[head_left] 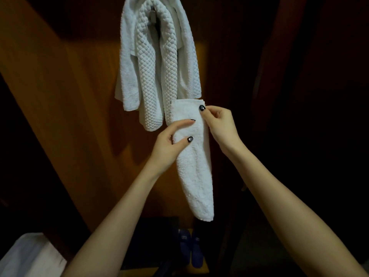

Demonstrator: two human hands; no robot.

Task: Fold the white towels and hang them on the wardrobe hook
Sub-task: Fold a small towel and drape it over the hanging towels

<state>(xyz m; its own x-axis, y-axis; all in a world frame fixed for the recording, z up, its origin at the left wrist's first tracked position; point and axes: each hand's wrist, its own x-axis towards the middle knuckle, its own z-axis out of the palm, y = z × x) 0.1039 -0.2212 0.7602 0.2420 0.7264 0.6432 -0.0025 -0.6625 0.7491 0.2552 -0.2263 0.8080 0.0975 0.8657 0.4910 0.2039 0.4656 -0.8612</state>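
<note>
A small white towel (194, 166), folded into a long narrow strip, hangs down in front of me. My left hand (169, 140) grips it near the top from the left, thumb across its front. My right hand (218, 124) pinches its upper right corner. Above, two white towels hang on the wardrobe hook (152, 16): a waffle-textured one (147, 76) in front and a plain one (189, 62) behind. The held towel's top edge sits just below their lower ends.
The wooden wardrobe panel (69, 86) stands behind the towels. A pair of dark blue slippers (190, 246) lies on the floor below. Some white fabric (30, 256) shows at the bottom left. The right side is dark.
</note>
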